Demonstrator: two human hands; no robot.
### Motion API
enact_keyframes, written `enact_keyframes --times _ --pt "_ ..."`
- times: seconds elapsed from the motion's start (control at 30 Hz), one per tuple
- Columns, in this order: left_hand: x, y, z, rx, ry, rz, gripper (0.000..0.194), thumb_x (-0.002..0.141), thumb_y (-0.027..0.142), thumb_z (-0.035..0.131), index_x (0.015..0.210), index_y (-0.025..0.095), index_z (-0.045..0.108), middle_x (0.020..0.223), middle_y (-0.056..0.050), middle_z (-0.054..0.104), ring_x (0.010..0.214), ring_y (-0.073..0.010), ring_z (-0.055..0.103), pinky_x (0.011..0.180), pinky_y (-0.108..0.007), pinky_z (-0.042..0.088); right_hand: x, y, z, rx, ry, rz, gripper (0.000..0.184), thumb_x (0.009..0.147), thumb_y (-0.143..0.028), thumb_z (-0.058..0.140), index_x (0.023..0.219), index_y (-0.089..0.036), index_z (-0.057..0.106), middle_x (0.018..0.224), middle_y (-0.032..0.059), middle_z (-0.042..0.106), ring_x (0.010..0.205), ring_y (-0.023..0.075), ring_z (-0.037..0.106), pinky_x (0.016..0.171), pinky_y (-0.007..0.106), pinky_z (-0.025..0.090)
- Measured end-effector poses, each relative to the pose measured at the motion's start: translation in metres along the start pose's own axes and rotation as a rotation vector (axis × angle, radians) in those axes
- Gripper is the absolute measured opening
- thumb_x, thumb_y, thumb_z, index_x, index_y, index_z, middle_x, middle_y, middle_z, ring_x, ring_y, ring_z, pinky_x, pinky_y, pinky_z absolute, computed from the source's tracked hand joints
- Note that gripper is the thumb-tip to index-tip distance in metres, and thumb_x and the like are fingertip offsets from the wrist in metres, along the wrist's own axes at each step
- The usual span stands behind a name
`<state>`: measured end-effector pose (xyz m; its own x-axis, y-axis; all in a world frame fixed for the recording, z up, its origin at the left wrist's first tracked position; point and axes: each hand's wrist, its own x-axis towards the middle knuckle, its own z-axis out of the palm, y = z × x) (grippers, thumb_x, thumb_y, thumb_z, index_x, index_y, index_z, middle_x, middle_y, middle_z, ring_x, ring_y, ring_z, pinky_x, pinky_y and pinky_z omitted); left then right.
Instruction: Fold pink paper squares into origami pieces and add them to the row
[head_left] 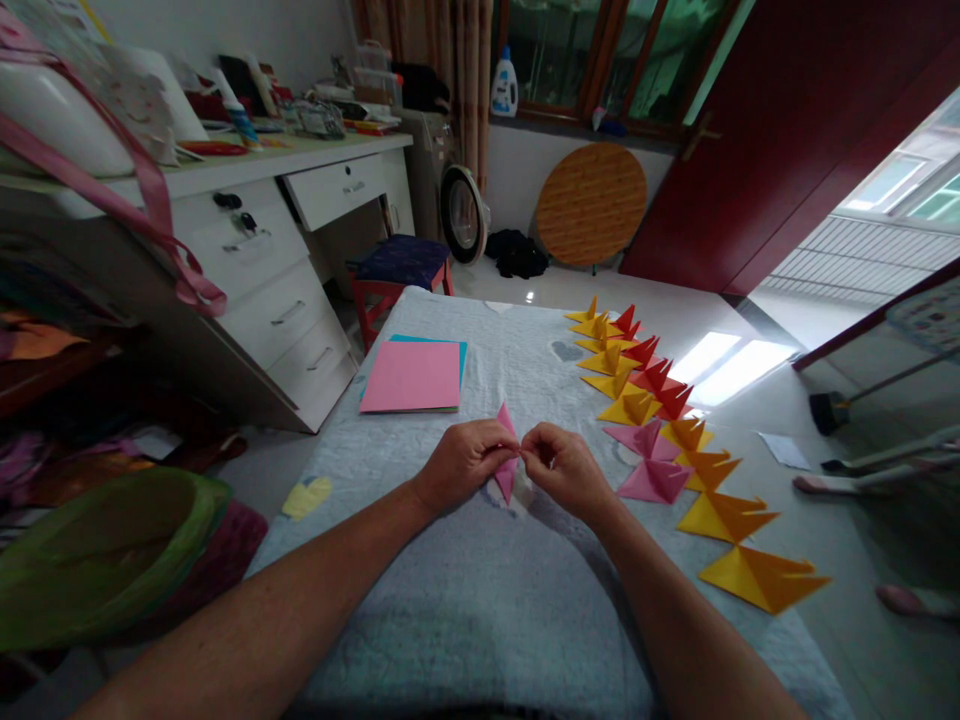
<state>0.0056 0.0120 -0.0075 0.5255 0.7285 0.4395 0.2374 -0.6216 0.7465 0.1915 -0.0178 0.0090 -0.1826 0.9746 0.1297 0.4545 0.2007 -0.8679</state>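
Note:
Between my two hands is a pink origami crane (505, 482), partly folded, its pointed ends showing above and below my fingers. My left hand (466, 460) is closed and pinches the body of the paper from the left. With thumb and forefinger, my right hand (562, 462) pinches a small tip on its right side. The fingers hide the middle folds. A stack of square origami paper (412, 376), pink on top with blue beneath, lies beyond my left hand. Rows of finished folded cranes stand to the right: yellow (630, 406), red (660, 378), pink (654, 480) and orange-yellow (765, 578).
A pale blue cloth (465, 600) covers the table. To the left stand a white desk (262, 250) with drawers and a green-rimmed bin (187, 500). Beyond the table are a stool (401, 262), a washing machine with its door (463, 215) ajar, and a round wooden tabletop (592, 203).

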Motion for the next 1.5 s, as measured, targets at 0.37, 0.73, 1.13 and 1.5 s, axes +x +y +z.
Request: enact_keyframes --times 0.37,0.73,1.13,1.5 --pt "0.0 0.001 0.0 -0.003 0.005 -0.023 0.01 0.09 0.017 0.063 0.084 0.017 0.071 0.08 -0.003 0.07 0.073 -0.014 0.063 0.071 -0.025 0.048 0.005 0.005 0.004 0.242 -0.049 0.188 0.007 0.068 -0.027 0.057 0.065 -0.021 0.056 0.055 -0.0056 0.047 0.05 0.0092 0.038 0.048 0.023 0.027" --pt "0.002 0.0 0.0 -0.112 0.042 -0.149 0.011 0.088 0.023 0.066 0.081 0.017 0.072 0.077 -0.002 0.069 0.072 -0.014 0.061 0.07 -0.025 0.045 0.001 0.01 0.007 0.118 0.046 -0.012 0.012 0.076 -0.023 0.058 0.086 -0.022 0.053 0.073 -0.0036 0.055 0.059 0.0105 0.05 0.054 0.022 0.041" --pt "0.0 -0.006 0.002 -0.2 0.082 -0.246 0.013 0.086 0.028 0.069 0.082 0.016 0.073 0.078 -0.001 0.07 0.073 -0.0141 0.061 0.07 -0.025 0.045 0.001 0.016 0.017 -0.099 0.185 -0.324 0.013 0.083 -0.01 0.049 0.083 -0.022 0.053 0.08 0.0004 0.056 0.069 0.0134 0.053 0.063 0.025 0.044" --pt "0.001 -0.006 0.001 -0.238 0.095 -0.245 0.014 0.085 0.03 0.07 0.081 0.017 0.073 0.077 -0.001 0.07 0.071 -0.0132 0.06 0.068 -0.024 0.045 0.0 0.013 0.016 -0.107 0.187 -0.36 0.011 0.089 -0.013 0.052 0.084 -0.022 0.055 0.08 0.0006 0.055 0.068 0.0128 0.054 0.062 0.024 0.045"
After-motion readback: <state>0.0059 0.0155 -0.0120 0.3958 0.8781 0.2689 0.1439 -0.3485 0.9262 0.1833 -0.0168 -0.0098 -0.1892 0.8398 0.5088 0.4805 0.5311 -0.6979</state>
